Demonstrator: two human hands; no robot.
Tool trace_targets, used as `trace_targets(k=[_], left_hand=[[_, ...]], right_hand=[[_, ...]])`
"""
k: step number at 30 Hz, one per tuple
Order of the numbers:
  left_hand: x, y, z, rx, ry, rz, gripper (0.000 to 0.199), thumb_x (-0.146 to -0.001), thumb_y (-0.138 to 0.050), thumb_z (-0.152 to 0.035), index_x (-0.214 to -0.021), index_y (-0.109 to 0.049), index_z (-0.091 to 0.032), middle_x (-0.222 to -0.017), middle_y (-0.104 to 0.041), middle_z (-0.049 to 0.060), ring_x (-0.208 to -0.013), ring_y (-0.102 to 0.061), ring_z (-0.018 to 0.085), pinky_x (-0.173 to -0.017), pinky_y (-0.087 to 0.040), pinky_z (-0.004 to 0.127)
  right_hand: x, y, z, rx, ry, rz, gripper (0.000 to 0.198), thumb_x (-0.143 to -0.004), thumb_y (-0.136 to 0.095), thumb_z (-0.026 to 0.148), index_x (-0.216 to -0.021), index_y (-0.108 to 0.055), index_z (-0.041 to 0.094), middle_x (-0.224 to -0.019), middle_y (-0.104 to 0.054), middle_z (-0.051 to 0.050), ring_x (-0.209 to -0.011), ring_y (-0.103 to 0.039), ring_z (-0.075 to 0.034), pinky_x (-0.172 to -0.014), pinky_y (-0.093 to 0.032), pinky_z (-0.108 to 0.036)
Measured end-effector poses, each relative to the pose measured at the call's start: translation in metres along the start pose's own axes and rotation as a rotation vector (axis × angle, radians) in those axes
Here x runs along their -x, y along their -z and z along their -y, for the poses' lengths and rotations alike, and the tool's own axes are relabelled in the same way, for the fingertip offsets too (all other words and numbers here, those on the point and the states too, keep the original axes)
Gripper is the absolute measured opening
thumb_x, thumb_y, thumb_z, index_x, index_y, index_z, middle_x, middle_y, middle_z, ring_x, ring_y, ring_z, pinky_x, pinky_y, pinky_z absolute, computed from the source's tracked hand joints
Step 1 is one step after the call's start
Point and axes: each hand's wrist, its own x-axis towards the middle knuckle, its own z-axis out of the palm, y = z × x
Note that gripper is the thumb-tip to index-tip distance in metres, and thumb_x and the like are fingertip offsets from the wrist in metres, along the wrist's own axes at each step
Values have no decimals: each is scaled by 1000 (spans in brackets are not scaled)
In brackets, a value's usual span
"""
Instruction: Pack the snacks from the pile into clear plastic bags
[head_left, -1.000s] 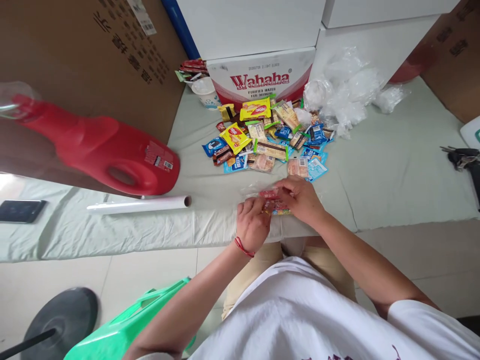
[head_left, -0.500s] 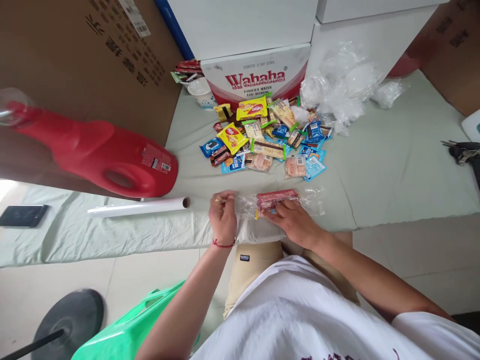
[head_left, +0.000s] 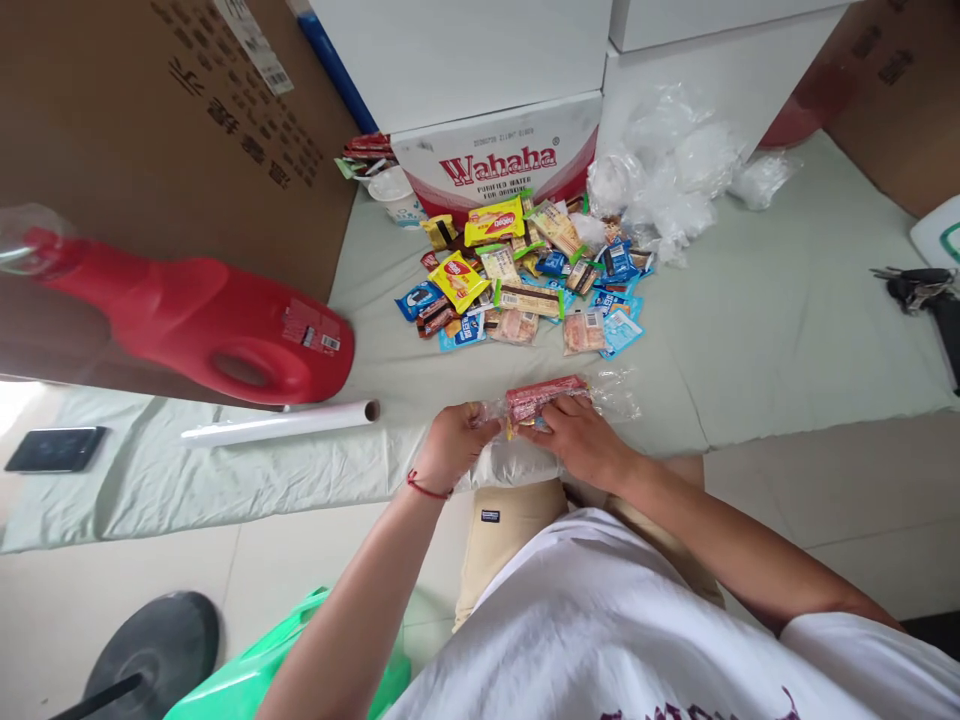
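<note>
Red snack packets [head_left: 546, 392], wrapped together in clear plastic film, lie at the table's front edge. My left hand [head_left: 459, 440] is closed in a pinch on the film's gathered left end. Across the front of the bundle rests my right hand [head_left: 581, 435], its fingers curled over the packets and pressing them. Loose clear film [head_left: 619, 393] sticks out past the bundle's right end. Behind it is a pile of small wrapped snacks [head_left: 529, 298] in yellow, blue, green and brown.
A roll of plastic film [head_left: 281, 424] and a large red bottle [head_left: 217, 320] lie to the left, with a phone [head_left: 56, 449] farther out. Crumpled clear plastic [head_left: 675, 170] sits behind right, beside a Wahaha carton [head_left: 502, 150]. Keys [head_left: 919, 290] are far right.
My left hand has turned and come down toward the bundle, now pinching the film closer to the packets. My right hand stays on the bundle. The whole view has shifted slightly.
</note>
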Motion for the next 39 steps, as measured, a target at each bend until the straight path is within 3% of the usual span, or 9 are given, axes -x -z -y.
trace_targets(k=[5,10,18,20,24,27,31,34,39], left_hand=[[1,-46,-21,66,-91,-266,18,-79,-65,-33,-69,-55,-21,-59,-54,-4,-56,-48,13,-54,-36,25],[7,-84,-22,-166,-360,-498,21,-99,-51,-31,-106,-65,-17,-94,-70,9,-82,-67,21,-73,-52,32],[-3,-104,7,-435,-666,-534,37,-107,-41,-27,-134,-62,-14,-100,-68,12,-87,-67,20,-76,-53,31],[-7,-106,11,-473,-690,-547,36,-106,-43,-25,-134,-63,-15,-100,-70,12,-88,-67,21,-76,-53,31],[-9,-107,13,-531,-725,-581,35,-104,-45,-21,-133,-63,-15,-100,-71,12,-89,-68,21,-77,-52,31],[-9,-108,13,-561,-716,-592,35,-103,-46,-21,-133,-64,-16,-98,-71,12,-87,-67,21,-73,-50,30],[-9,-108,13,-575,-699,-565,37,-101,-48,-19,-134,-66,-20,-96,-69,9,-84,-65,20,-68,-45,27],[-9,-108,14,-604,-684,-548,38,-101,-49,-20,-135,-66,-23,-96,-68,7,-83,-63,18,-66,-43,26],[-9,-107,14,-604,-665,-522,40,-101,-46,-20,-137,-65,-25,-96,-68,7,-82,-63,18,-64,-43,26]], right_hand=[[-4,0,0,-13,3,11,40,-100,-54,14,-134,-67,28,-109,-63,-12,-106,-47,-29,-90,-40,-45],[0,-3,-5,-80,-5,4,28,-101,-54,16,-119,-75,21,-111,-64,-12,-108,-47,-29,-95,-42,-46],[34,20,-15,-536,93,-74,20,-98,-56,16,-99,-76,19,-99,-72,-7,-99,-61,-22,-93,-51,-39],[50,31,-28,-682,-113,-238,20,-101,-54,23,-104,-74,22,-102,-74,-6,-95,-65,-19,-88,-53,-35],[63,36,-73,-606,-863,-734,28,-102,-48,39,-103,-69,20,-100,-73,-8,-89,-66,-21,-80,-51,-33],[55,30,-96,-532,-1039,-563,38,-98,-49,50,-103,-68,18,-90,-72,-8,-82,-64,-23,-74,-47,-33],[46,28,-87,-500,-984,-171,54,-87,-64,59,-122,-65,18,-86,-70,-6,-77,-62,-23,-66,-40,-30],[53,29,-72,-617,-906,52,39,-79,-71,45,-109,-69,19,-70,-62,2,-64,-56,-18,-59,-34,-27],[71,26,-62,-629,-840,-137,29,-86,-60,45,-97,-69,20,-83,-63,-1,-68,-55,-16,-65,-41,-28]])
